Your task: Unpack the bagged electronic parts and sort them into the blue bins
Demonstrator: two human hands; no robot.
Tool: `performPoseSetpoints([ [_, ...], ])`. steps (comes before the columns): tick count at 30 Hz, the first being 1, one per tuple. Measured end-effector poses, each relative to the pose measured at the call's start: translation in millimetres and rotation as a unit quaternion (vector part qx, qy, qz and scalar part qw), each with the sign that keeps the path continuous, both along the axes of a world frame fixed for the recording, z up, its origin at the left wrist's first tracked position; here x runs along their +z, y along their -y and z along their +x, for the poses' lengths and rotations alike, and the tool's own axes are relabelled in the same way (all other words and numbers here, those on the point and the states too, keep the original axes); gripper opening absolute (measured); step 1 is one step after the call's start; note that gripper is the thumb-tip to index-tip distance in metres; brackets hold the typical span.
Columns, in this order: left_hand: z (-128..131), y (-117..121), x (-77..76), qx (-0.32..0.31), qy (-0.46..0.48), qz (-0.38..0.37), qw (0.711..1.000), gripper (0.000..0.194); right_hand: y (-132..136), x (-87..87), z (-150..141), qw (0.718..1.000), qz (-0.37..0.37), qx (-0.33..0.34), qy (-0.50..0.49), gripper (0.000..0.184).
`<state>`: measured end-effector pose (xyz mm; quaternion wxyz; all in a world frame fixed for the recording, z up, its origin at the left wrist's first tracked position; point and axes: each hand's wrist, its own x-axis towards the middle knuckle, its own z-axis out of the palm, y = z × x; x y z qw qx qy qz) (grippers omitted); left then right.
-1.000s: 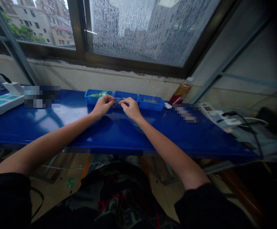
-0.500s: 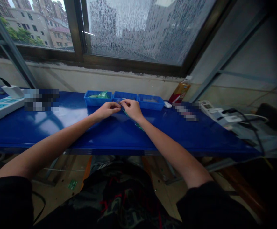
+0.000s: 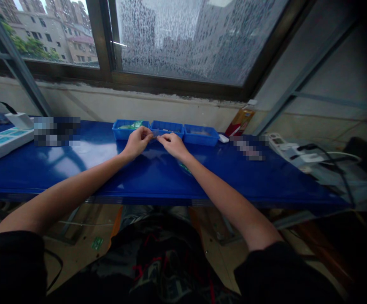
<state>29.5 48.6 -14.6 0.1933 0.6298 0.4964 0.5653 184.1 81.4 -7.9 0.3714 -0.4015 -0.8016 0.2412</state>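
Above the blue table [image 3: 152, 181], my left hand [image 3: 137, 141] pinches a small, thin, clear piece [image 3: 155, 133] that looks like plastic film. Close on its right, my right hand [image 3: 172, 145] is also closed in a pinch, its fingertips at the lower edge of that piece. Whatever else lies between the fingertips is too small to name. Just behind the hands stand a left blue bin [image 3: 117, 134] with a green packet [image 3: 136, 125] in it, a middle blue bin [image 3: 179, 130] and a right blue bin [image 3: 202, 139]. A green packet [image 3: 185, 168] lies partly hidden by my right forearm.
A white power strip [image 3: 4, 145] lies at the left. Right of the bins are a small white object [image 3: 223, 138] and a drink bottle [image 3: 240, 122]. Plugs and cables [image 3: 310, 156] crowd the right end. The window [image 3: 183, 42] is behind the table.
My left hand has turned upward and shifted slightly left; my right hand's fingertips have lowered a little. The fingertips are farther apart, and the clear piece shows between them.
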Motion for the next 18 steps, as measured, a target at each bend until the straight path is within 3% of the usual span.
performPoseSetpoints([
  [3,1,4,1.6,0.019,-0.111,0.087,0.990,0.002,-1,1.9,0,0.980,-0.177,0.006,-0.095,0.051],
  [5,2,7,3.3,-0.002,-0.179,0.111,0.978,0.004,0,3.5,0,0.953,-0.258,0.024,-0.157,0.049],
  [7,4,10,4.3,-0.030,-0.231,0.111,0.966,0.006,-1,4.0,0,0.942,-0.275,0.035,-0.188,0.035],
  [9,6,11,4.4,-0.055,-0.252,0.090,0.962,0.009,-2,2.9,1,0.953,-0.231,0.026,-0.192,0.022],
  [11,7,11,4.0,-0.071,-0.225,0.044,0.971,0.017,-3,1.2,1,0.976,-0.135,0.014,-0.170,0.016],
  [14,7,8,3.5,-0.092,-0.072,-0.084,0.990,0.040,-3,0.6,2,0.994,0.040,0.003,-0.103,0.015],
  [16,5,7,3.8,-0.107,0.055,-0.176,0.977,0.050,0,1.9,3,0.992,0.116,0.008,-0.048,0.015],
  [18,3,5,4.3,-0.120,0.142,-0.226,0.956,0.042,4,3.7,3,0.988,0.153,0.025,-0.010,0.015],
])
